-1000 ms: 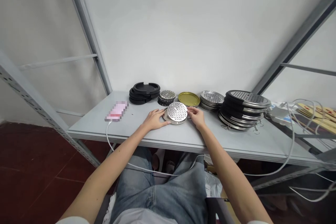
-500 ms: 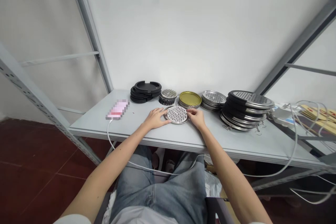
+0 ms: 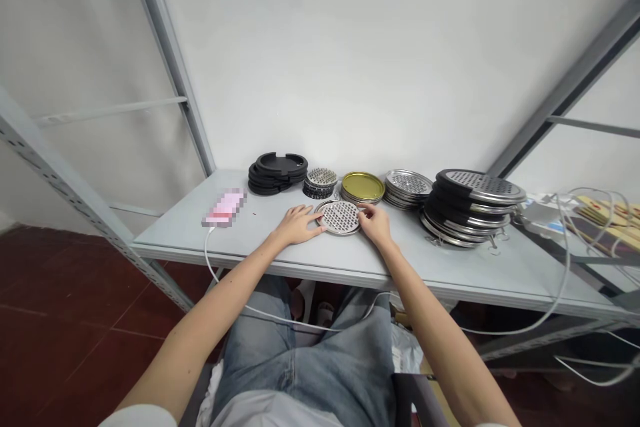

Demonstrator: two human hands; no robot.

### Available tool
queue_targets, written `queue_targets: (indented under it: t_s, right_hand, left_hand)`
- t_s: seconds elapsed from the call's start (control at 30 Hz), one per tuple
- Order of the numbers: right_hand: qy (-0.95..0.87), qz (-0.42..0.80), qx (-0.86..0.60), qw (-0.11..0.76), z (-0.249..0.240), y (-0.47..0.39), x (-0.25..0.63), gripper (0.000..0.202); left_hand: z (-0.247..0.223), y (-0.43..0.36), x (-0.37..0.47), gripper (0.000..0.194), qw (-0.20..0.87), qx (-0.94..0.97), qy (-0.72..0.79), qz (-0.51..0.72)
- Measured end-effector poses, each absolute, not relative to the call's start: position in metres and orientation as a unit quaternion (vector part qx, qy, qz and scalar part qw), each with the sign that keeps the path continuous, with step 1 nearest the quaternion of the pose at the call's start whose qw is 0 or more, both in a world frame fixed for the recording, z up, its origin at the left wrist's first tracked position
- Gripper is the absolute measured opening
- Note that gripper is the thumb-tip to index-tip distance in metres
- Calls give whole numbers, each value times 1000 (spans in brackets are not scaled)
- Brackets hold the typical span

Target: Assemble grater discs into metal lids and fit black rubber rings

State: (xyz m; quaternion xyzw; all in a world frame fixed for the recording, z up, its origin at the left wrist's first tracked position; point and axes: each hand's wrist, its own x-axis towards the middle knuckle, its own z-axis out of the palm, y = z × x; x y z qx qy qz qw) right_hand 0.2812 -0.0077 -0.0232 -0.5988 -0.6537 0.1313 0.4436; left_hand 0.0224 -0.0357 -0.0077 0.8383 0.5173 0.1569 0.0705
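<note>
A round perforated metal disc (image 3: 340, 217) lies in a metal ring near the middle of the grey table. My left hand (image 3: 298, 225) rests at its left edge, fingers spread, thumb and fingertips touching the rim. At the right edge my right hand (image 3: 374, 223) pinches the disc's rim between thumb and fingers. Just behind are a stack of small spiked metal discs (image 3: 321, 179) and a stack of round plates with a gold one (image 3: 363, 186) on top.
Black rings (image 3: 279, 173) are piled at the back left, near a blurred pink phone (image 3: 225, 207) with a white cable. To the right stand silver perforated plates (image 3: 409, 187) and a tall stack of black-and-silver discs (image 3: 470, 207). Metal shelf posts frame both sides.
The view has shifted slightly. Both hands remain at the disc's edges, with little visible movement.
</note>
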Motion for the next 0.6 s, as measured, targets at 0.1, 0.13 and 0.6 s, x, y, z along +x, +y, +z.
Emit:
queue_targets:
  t_s: [0.1, 0.13, 0.6]
  right_hand:
    - [-653, 113, -614, 429, -23, -8, 281, 37]
    - [-651, 109, -618, 427, -23, -9, 281, 36]
    - [-687, 76, -620, 371, -26, -7, 279, 32]
  left_hand:
    - [-7, -36, 23, 65, 67, 841, 516, 147]
    - [-6, -37, 23, 65, 66, 841, 516, 145]
    - [-5, -38, 23, 62, 63, 844, 507, 160]
